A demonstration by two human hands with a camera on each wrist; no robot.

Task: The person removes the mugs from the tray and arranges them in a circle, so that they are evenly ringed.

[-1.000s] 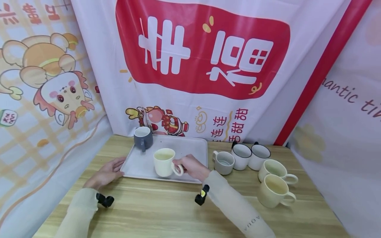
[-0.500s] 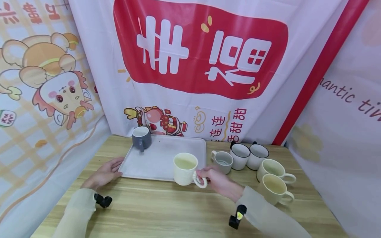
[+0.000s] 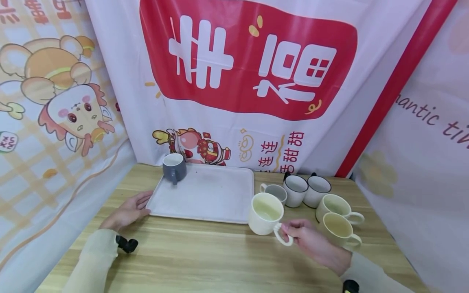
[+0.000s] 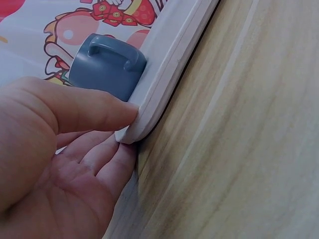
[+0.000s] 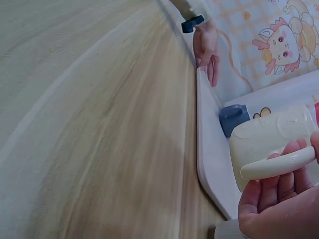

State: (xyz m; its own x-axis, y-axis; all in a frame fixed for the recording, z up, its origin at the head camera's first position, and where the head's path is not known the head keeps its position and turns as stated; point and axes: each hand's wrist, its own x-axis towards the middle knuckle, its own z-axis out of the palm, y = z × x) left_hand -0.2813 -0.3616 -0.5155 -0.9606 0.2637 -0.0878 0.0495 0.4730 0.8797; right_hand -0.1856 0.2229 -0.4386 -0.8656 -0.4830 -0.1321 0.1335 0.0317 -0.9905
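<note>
My right hand (image 3: 311, 240) holds a cream mug (image 3: 261, 221) by its ring handle, near the tray's front right corner. The mug is upright and looks raised off the table; in the right wrist view, fingers curl through the handle (image 5: 279, 165). At the left, my left hand (image 3: 126, 211) pinches the corner of the light grey tray (image 3: 212, 195). The left wrist view has the thumb (image 4: 94, 110) on the tray's rim and the other fingers below and beside it. A dark grey mug (image 3: 174, 169) stands at the tray's back left corner.
Right of the tray stand a small grey cup (image 3: 277, 190), partly hidden by the held mug, and two white mugs with black rims (image 3: 295, 193). Two cream mugs (image 3: 334, 232) stand farther right, handles pointing right. A printed cloth (image 3: 220, 138) hangs behind the wooden table (image 3: 190, 256).
My right hand has carried the cream mug from over the tray rightward, past its front right corner. The left hand stays at the tray's corner, and the dark grey mug has not moved.
</note>
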